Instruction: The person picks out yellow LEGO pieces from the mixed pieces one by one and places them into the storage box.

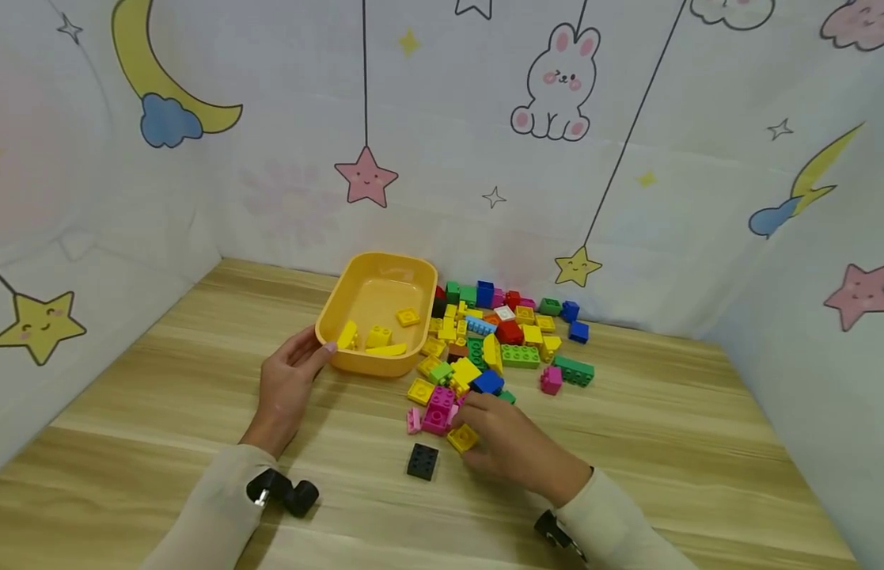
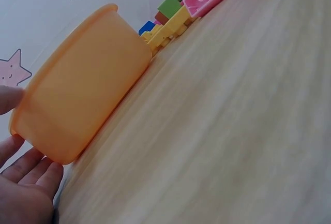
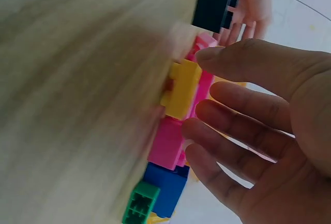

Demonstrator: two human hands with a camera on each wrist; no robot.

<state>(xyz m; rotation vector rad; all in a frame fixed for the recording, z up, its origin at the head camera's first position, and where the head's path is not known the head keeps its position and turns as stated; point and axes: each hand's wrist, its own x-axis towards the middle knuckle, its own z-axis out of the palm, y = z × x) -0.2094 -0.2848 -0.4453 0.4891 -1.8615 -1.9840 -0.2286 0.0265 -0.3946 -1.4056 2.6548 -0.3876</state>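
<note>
An orange-yellow plastic tub [image 1: 328, 315] stands at the back left with several yellow bricks in it, one being a square yellow brick [image 1: 407, 317]. My left hand [image 1: 288, 384] grips its near left corner, thumb over the rim and fingers against the outer wall [image 2: 83, 89]. At the near edge of the brick pile, my right hand [image 1: 509, 439] reaches toward a yellow brick [image 1: 464, 438]. In the right wrist view, the fingers [image 3: 243, 125] are spread and loosely bent beside that yellow brick [image 3: 186, 89], pinching nothing. Magenta bricks [image 1: 438, 412] lie just beyond it.
A black brick [image 1: 423, 461] lies nearest me on the wooden table [image 1: 342, 491]. The mixed pile, including a green brick [image 1: 520, 356] and a blue brick [image 1: 488, 382], spreads right of the tub. A printed cloth wall [image 1: 456, 158] closes off the back and sides.
</note>
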